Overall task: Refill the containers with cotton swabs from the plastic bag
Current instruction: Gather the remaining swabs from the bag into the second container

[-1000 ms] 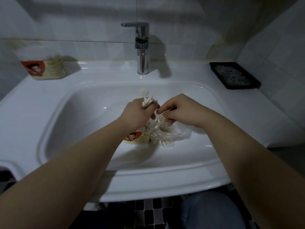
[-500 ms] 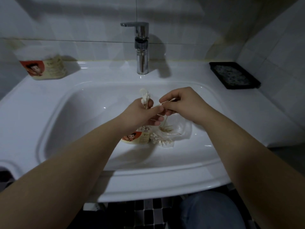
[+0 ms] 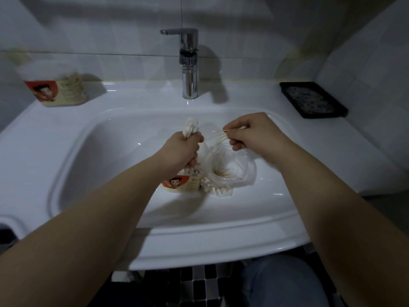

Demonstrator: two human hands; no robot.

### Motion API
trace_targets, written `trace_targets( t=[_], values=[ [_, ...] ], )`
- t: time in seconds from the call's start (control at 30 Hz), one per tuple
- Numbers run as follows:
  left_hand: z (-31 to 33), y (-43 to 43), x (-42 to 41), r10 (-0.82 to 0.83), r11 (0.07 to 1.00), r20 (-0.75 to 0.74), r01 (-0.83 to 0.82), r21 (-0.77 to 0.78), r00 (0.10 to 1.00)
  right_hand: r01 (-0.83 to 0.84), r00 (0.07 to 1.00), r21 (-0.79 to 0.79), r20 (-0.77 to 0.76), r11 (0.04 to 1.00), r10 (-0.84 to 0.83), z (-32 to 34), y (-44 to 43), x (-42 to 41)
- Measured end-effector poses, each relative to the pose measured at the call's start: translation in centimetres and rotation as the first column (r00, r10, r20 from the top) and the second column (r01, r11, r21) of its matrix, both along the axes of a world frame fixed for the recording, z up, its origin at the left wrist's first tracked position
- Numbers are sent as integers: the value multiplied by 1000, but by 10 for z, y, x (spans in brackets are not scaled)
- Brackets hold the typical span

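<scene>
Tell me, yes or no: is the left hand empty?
No, the left hand grips a bunch of cotton swabs, whose white tips stick up above the fist.

White basin (image 3: 55,138), chrome tap (image 3: 190,83), pale tiled wall (image 3: 99,29), checkered mosaic floor (image 3: 199,284), dim light.

Container (image 3: 180,185) left of bag (image 3: 232,173), both in sink (image 3: 93,165).

Glossy white ceramic sink (image 3: 124,138), polished chrome tap (image 3: 189,69), crinkled clear plastic bag (image 3: 241,171), matt black tray (image 3: 340,108).
</scene>
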State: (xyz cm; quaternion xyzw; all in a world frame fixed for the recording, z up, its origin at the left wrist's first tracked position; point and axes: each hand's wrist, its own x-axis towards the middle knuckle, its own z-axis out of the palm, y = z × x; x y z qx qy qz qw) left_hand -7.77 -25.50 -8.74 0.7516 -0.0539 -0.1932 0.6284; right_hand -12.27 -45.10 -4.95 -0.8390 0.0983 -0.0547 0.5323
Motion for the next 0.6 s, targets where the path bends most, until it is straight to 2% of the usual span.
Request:
trace_targets(
  t=[0.1, 0.23, 0.3, 0.47, 0.6],
  values=[
    [4, -1, -4, 14, 1000, 42, -14, -16, 999, -107, 993, -33, -52, 994, 105, 0, 7, -3],
    [8, -3, -11, -123, 987, 14, 124, -99, 992, -184, 981, -62, -80, 981, 179, -1, 12, -4],
    [9, -2, -12, -186, 961, -5, 181, -207, 983, -183, 981, -54, -71, 982, 179, -2, 12, -4],
    [8, 0, -10, -168, 972, 59, 175, -157, 984, -156, 985, 14, -70, 988, 156, -2, 14, -4],
    [8, 2, -8, -186, 968, 63, 194, -161, 980, -69, 997, 104, -29, 992, 72, -2, 12, -2]
  ],
)
